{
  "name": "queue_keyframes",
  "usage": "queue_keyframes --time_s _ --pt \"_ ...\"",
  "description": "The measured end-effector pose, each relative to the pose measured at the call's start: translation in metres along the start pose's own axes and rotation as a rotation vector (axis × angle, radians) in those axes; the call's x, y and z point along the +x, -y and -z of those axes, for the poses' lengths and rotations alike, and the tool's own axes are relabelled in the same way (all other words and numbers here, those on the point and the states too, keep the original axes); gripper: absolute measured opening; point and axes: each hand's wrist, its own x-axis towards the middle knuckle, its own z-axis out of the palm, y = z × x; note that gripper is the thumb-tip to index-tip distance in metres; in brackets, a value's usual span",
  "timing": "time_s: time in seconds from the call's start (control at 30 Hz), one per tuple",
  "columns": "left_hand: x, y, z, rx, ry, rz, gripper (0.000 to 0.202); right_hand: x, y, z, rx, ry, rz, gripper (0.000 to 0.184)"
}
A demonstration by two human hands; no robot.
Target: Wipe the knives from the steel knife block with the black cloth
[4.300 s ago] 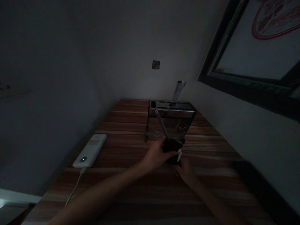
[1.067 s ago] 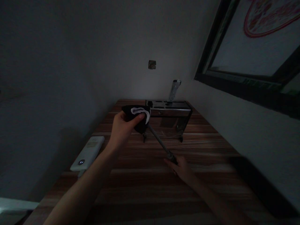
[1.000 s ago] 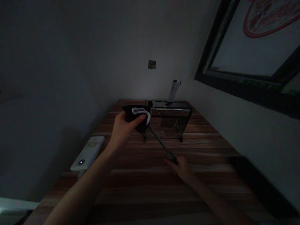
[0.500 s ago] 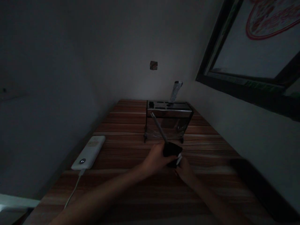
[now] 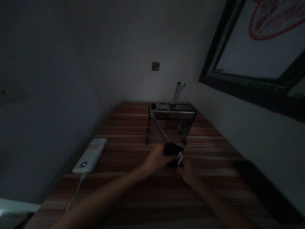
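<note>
My left hand (image 5: 156,160) is closed around a dark black piece (image 5: 171,155), its thumb lying across the near side. From that piece a slim grey rod (image 5: 159,128) sticks out up and left, its tip in front of the slotted rack. My right hand (image 5: 187,171) is closed, fingertips pressed at the near end of the black piece beside a small white bit (image 5: 180,158), which may be plastic or paper. Just beyond my hands stands the slotted rack (image 5: 172,116), dark-framed with a shiny top. A plastic-wrapped handle (image 5: 177,93) rises from one of its slots.
A white power bank (image 5: 90,156) with a lit display and a cable (image 5: 75,195) lies on the striped wooden table (image 5: 119,143) at left. A long black object (image 5: 264,187) lies along the right edge. Walls close in the table; a framed picture (image 5: 257,54) hangs at right.
My hands, with the rod and black piece, have shifted slightly left and up. The rod's tip now lies nearer the rack's left upright. The white bit shows a little more.
</note>
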Motion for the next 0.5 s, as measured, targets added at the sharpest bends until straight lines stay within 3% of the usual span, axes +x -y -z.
queue_keyframes --time_s 0.23,0.5 --pt "0.005 -0.007 0.014 0.053 0.031 -0.026 0.028 0.0 0.005 0.001 -0.002 0.023 0.006 0.013" --pt "0.014 -0.034 0.054 -0.081 -0.143 0.031 0.027 -0.001 0.005 0.0 -0.011 0.053 -0.007 0.039"
